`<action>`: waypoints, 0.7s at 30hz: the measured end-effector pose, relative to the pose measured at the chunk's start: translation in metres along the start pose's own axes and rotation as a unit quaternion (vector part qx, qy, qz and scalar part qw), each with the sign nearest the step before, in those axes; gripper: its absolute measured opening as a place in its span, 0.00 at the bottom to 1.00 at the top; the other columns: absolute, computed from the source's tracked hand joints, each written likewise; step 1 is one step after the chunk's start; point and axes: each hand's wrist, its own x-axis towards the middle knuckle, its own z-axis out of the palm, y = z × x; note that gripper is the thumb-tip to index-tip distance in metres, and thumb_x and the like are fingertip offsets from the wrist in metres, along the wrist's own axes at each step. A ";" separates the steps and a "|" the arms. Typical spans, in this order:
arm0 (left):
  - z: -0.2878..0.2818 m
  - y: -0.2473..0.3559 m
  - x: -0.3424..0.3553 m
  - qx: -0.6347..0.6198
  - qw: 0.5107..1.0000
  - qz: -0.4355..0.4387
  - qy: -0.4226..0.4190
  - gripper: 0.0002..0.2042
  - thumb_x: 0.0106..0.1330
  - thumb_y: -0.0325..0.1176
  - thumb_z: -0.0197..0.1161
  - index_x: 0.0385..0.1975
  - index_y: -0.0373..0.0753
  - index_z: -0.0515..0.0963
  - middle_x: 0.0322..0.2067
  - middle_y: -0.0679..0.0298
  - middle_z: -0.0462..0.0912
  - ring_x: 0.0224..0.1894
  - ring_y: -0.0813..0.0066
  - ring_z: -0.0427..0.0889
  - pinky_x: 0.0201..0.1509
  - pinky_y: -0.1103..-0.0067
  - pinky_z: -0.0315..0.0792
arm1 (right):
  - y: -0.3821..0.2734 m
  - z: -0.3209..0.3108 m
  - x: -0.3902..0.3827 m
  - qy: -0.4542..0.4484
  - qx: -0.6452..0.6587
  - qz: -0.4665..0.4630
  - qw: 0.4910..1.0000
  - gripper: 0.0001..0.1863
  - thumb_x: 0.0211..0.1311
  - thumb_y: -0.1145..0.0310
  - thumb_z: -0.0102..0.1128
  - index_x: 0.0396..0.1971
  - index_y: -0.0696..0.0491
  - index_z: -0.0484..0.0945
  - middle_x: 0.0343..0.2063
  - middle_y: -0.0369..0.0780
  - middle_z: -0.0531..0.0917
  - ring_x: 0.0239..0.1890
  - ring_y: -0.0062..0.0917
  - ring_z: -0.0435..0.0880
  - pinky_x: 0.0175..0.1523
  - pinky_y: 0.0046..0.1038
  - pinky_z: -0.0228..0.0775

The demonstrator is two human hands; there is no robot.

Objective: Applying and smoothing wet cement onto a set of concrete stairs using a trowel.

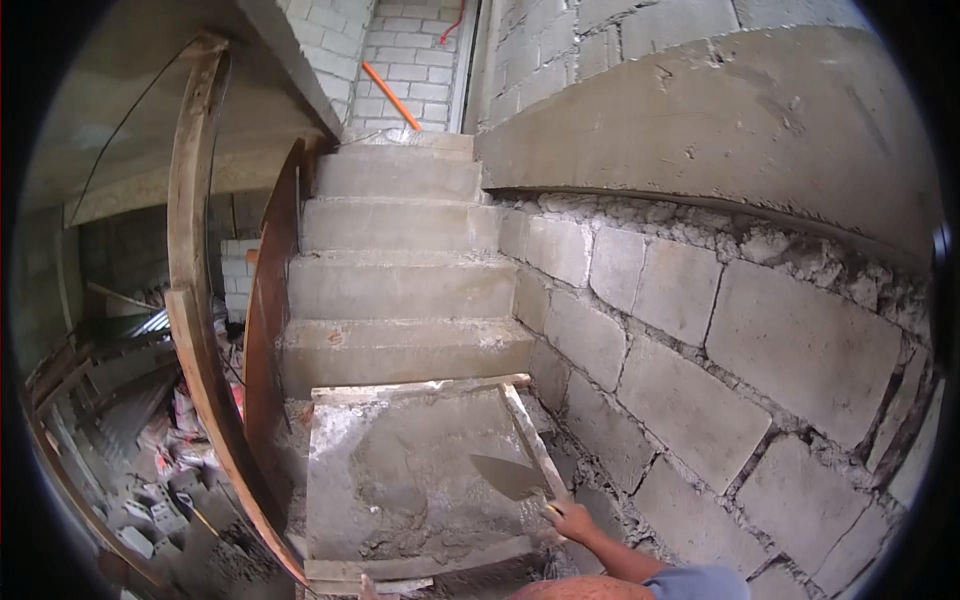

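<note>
My right hand (568, 520) is closed around the handle of a trowel (508, 476). Its pointed metal blade reaches left over a flat mortar board (330, 430), close to the board's right edge strip. Wet grey mortar (400, 485) is smeared across the board, thicker toward the near side. Wooden strips edge the board at the far, right and near sides. At the bottom edge of the picture, what looks like a fingertip of my left hand (368, 588) shows beside the near strip. The rest of that hand is out of the picture.
Concrete steps (405, 290) rise beyond the board. A block wall (690, 400) runs along the right, under a concrete beam (720, 110). Wooden posts (200, 340) and a brown panel (272, 300) stand left, above a drop with rubble (160, 515). An orange pipe (392, 96) leans at the top.
</note>
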 end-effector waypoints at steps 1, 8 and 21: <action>0.000 0.004 0.003 0.004 1.000 -0.003 0.002 0.44 0.49 0.33 0.71 0.66 0.37 0.52 0.47 0.50 0.77 0.44 0.63 0.79 0.45 0.72 0.76 | 0.008 -0.009 -0.013 0.009 0.037 0.011 0.999 0.21 0.62 0.47 0.49 0.41 0.48 0.79 0.32 0.48 0.82 0.37 0.44 0.81 0.41 0.40 0.70; -0.007 0.016 0.001 0.037 0.999 -0.023 0.013 0.44 0.49 0.33 0.71 0.66 0.37 0.52 0.48 0.49 0.77 0.44 0.62 0.79 0.45 0.72 0.76 | 0.060 -0.004 -0.082 0.057 0.101 0.120 0.986 0.15 0.61 0.61 0.48 0.41 0.51 0.79 0.38 0.49 0.81 0.43 0.44 0.79 0.49 0.38 0.71; -0.008 0.017 0.001 0.077 0.997 -0.026 0.012 0.45 0.48 0.33 0.70 0.66 0.37 0.51 0.49 0.49 0.76 0.44 0.62 0.79 0.45 0.71 0.76 | 0.032 -0.013 -0.119 -0.008 0.100 0.091 0.991 0.18 0.61 0.54 0.48 0.43 0.47 0.79 0.40 0.47 0.81 0.44 0.45 0.78 0.49 0.41 0.70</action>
